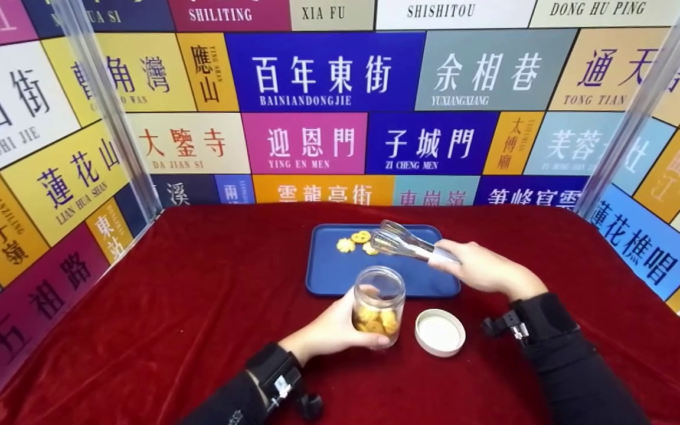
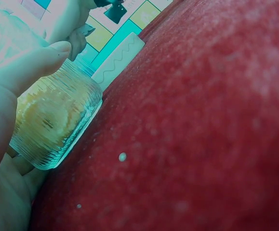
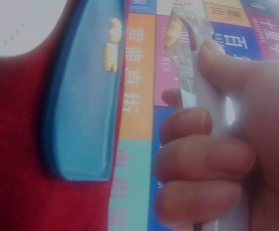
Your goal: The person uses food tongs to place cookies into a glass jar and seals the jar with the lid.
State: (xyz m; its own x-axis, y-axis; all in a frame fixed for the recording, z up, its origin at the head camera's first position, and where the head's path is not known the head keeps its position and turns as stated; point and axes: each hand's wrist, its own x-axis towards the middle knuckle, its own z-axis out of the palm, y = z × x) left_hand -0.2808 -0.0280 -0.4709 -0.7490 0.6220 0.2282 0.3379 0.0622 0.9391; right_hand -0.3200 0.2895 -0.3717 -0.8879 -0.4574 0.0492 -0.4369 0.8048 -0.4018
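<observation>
My left hand (image 1: pixel 327 332) grips a clear glass jar (image 1: pixel 380 283), its thumb across the front. Yellow cookies (image 1: pixel 375 320) fill the lower part of the jar, and the mouth is uncovered. With curled fingers, my right hand (image 1: pixel 484 268) holds metal tongs (image 1: pixel 406 242) by their pale handle above the blue tray (image 1: pixel 337 277). In the right wrist view a cookie (image 3: pixel 173 31) sits between the tongs' tips. A flower-shaped cookie (image 1: pixel 345 245) and a pretzel-shaped cookie (image 1: pixel 361 237) lie on the tray.
A whitish round lid (image 1: pixel 440 332) lies on the red cloth (image 1: pixel 228 283) to the right of the jar. Panels with printed street names (image 1: pixel 325 71) stand behind and beside the table, with clear posts (image 1: pixel 115 112) at the back corners.
</observation>
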